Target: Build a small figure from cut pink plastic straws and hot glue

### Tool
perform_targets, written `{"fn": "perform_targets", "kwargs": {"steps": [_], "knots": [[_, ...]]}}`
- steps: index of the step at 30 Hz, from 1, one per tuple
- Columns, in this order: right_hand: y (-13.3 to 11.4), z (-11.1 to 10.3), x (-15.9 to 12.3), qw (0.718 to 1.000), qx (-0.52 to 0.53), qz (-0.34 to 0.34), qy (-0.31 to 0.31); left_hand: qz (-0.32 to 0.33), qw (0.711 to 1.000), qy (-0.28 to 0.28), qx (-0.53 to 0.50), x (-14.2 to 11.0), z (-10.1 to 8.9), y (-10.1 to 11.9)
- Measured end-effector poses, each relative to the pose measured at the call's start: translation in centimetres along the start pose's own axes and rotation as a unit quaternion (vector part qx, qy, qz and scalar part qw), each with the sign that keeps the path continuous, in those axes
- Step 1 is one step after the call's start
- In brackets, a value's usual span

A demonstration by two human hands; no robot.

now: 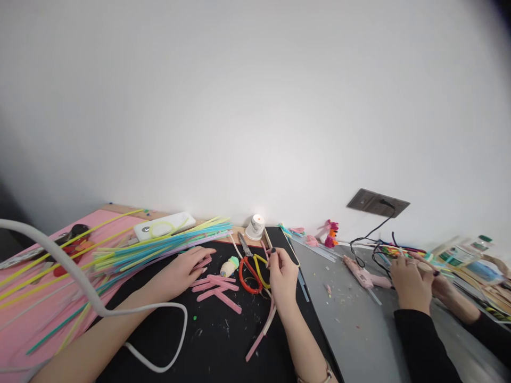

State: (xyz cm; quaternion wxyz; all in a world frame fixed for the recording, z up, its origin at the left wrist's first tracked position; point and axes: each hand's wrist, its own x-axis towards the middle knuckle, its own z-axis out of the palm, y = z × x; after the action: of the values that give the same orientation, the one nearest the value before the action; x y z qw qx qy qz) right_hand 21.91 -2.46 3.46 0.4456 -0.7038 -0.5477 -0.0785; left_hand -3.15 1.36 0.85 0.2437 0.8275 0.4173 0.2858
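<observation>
My left hand [189, 271] reaches over the black mat, its fingers apart and touching the edge of a pile of short pink pipe cleaner pieces [217, 286]. My right hand [283, 279] is closed in a pinch; a long pink pipe cleaner [259, 338] passes up beneath it, and the pinched end is mostly hidden by the fingers. Between the hands lie scissors [250, 275] with red and yellow handles. A small cream figure with a green top [229, 266] rests beside the pink pieces.
A bundle of coloured pipe cleaners [159, 244] and a white power bank [163, 226] lie left. A white cable [91, 292] loops in front. A lit candle cup [255, 227] stands by the wall. Right are a pink glue gun [363, 274] and another person's hands [413, 282].
</observation>
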Motion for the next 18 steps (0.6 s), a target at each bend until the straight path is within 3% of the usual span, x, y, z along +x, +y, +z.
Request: {"fn": "perform_targets", "kwargs": {"steps": [3,5,14,18], "knots": [[0.0,-0.4,0.4,0.998,0.03,0.014,-0.055,0.002,1.0,0.001,0.001,0.1,0.1,-0.1],[0.0,-0.5,0.5,0.997,0.038,0.025,-0.055,0.007,1.0,0.002,0.0,0.1,0.2,-0.4],[2.1,-0.6,1.6,0.999,0.027,0.045,-0.009,0.005,1.0,-0.003,0.008,0.3,0.4,-0.6],[3.9,-1.4,2.9,0.996,0.028,0.065,0.058,0.009,1.0,0.001,0.006,0.3,0.4,-0.4]]}}
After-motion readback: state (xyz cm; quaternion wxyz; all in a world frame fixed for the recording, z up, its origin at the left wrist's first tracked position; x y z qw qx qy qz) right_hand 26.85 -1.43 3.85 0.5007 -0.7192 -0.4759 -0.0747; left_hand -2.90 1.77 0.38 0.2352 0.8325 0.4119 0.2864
